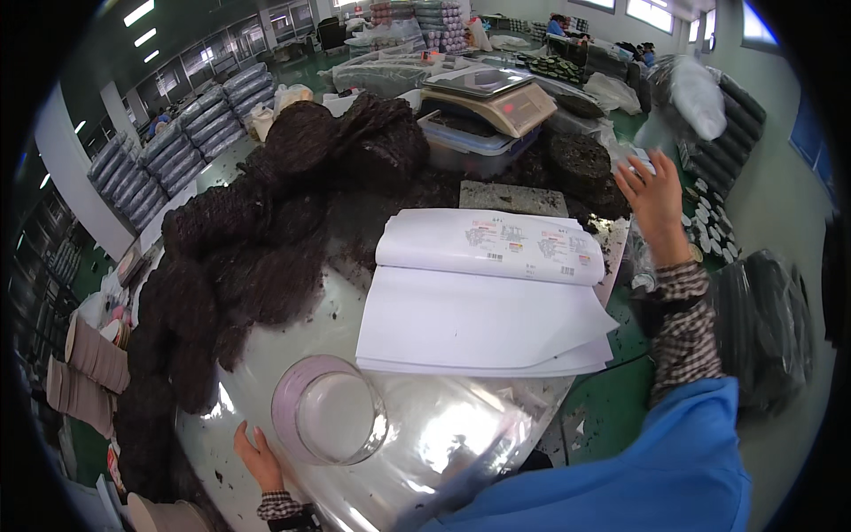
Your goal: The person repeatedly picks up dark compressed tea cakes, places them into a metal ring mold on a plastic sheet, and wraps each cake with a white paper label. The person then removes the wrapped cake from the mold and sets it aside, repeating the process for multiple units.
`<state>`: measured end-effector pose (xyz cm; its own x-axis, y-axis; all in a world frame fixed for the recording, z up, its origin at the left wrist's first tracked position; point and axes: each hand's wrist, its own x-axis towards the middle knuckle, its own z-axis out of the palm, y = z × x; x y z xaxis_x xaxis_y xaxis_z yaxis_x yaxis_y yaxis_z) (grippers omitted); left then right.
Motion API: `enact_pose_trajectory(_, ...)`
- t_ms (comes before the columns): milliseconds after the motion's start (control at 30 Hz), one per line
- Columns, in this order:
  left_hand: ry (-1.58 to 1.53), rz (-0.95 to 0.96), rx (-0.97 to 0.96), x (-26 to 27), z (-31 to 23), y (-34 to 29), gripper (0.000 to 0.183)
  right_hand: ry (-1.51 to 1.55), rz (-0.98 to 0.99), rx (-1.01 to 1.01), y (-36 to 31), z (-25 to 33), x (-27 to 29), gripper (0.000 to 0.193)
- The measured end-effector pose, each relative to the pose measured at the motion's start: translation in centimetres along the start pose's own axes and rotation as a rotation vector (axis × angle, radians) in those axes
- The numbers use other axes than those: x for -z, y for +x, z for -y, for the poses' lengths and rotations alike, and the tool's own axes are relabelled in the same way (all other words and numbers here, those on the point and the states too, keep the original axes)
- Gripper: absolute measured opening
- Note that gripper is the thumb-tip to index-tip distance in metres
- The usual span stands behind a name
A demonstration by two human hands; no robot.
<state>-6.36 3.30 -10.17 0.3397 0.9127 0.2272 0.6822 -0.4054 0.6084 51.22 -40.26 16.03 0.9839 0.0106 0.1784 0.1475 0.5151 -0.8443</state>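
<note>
My left hand (257,459) is low over the shiny table (443,412), fingers apart and holding nothing. Just right of it stands a clear round tub (337,412) with a pale bottom. Raised at the table's right edge, my right hand (654,199) has its fingers spread and slightly bent. Nearest to it is a short stack of dark round dried cakes (578,168), which look like seaweed. A stack of white paper sheets (479,319) lies mid-table, its top sheets folded back to show printed labels (514,244).
Many more dark dried cakes (239,230) are heaped along the left and back. A scale (492,102) rests on a lidded plastic box (461,142), behind a flat grey block (512,199). Wrapped dark bundles (762,328) stand right; round tan stacks (93,359) sit left.
</note>
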Motion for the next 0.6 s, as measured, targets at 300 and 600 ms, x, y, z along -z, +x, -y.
enact_pose_trajectory(300,0.466,0.193,-0.044,-2.5,3.8,-0.6,0.084,-1.731,1.282,0.237,10.0,-18.5,-19.3,0.092)
enact_pose_trajectory(600,0.561,0.176,0.026,-1.4,1.8,-2.1,0.072,-2.537,1.075,0.125,14.9,-38.0,-20.2,0.114)
